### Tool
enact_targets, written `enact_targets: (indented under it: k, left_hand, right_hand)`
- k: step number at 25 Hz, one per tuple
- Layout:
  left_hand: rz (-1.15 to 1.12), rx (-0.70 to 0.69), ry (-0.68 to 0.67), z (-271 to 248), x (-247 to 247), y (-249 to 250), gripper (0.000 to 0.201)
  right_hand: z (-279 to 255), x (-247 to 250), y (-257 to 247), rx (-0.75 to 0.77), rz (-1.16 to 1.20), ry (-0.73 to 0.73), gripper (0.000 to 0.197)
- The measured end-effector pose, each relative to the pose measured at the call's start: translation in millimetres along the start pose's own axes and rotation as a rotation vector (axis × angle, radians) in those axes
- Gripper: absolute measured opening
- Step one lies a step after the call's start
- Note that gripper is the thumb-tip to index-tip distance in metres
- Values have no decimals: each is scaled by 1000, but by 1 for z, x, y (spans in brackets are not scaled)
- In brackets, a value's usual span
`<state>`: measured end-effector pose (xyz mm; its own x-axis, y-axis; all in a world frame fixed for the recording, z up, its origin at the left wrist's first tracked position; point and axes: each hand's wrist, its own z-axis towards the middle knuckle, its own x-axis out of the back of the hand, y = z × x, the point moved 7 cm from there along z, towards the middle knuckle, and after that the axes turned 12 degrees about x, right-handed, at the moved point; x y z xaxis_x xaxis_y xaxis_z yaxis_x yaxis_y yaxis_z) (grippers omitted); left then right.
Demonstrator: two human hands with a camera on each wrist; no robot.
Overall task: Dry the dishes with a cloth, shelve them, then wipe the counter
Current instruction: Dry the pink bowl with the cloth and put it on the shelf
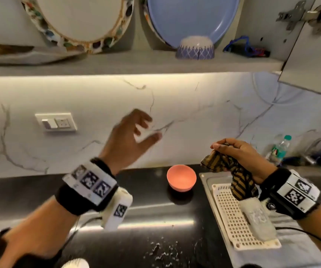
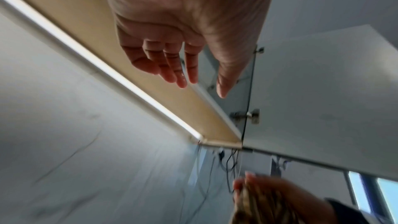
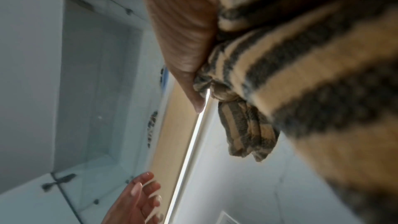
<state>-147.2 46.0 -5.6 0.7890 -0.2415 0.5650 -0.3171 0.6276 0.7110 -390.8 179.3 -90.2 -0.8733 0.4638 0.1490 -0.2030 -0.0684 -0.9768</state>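
Counter (image 1: 136, 219): a black glossy surface is running left to right below the marble wall, with water drops lying near its front edge; a wide bare stretch is lying open on the left side.
Shelf (image 1: 117, 63): a pale ledge is running across the top, with a light strip glowing under it; an open cabinet door (image 1: 310, 55) is hanging at its right end.
Patterned plate (image 1: 78, 22): it is leaning upright against the back of the shelf on the left, face toward the room.
Blue plate (image 1: 192, 18): it is standing on edge at the back of the shelf, right of the patterned plate.
Drying rack (image 1: 231, 215): a white perforated tray is lying right of the pink bowl, its long axis running from the wall toward the person.
Cloth (image 1: 238, 176): the brown-and-black striped cloth is hanging bunched from the right hand above the rack, its long axis sloping down to the right.
Left hand (image 1: 132, 136): it is hovering in the air in front of the wall, well above the counter, fingers loosely spread and holding nothing; the left wrist view is showing the palm bare.
Right hand (image 1: 235, 149): its fingers are curling tight round the upper end of the cloth.
Blue bowl (image 1: 195, 48): it is sitting upside down on the shelf, rim down, just in front of the blue plate.
Pink bowl (image 1: 181, 177): it is standing upright on the counter, mouth up, between the two hands and just left of the rack.
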Motion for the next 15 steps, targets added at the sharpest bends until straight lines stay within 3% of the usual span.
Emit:
enact_targets:
  k: [4, 7, 10, 13, 15]
  left_hand:
    - [68, 331, -262, -35, -79, -111, 34]
    - [111, 519, -383, -48, -125, -181, 32]
    - [153, 678, -455, -66, -171, -238, 36]
    - [139, 774, -524, -84, -218, -275, 40]
    - [77, 820, -542, -92, -243, -292, 40]
  right_hand:
    - [-3, -17, 80, -106, -114, -28, 18]
    - [5, -25, 147, -179, -290, -46, 16]
    - [20, -40, 211, -245, -540, -146, 37]
    - [43, -69, 253, -220, -844, -346, 69]
    - [62, -87, 282, -226, -1026, -486, 77]
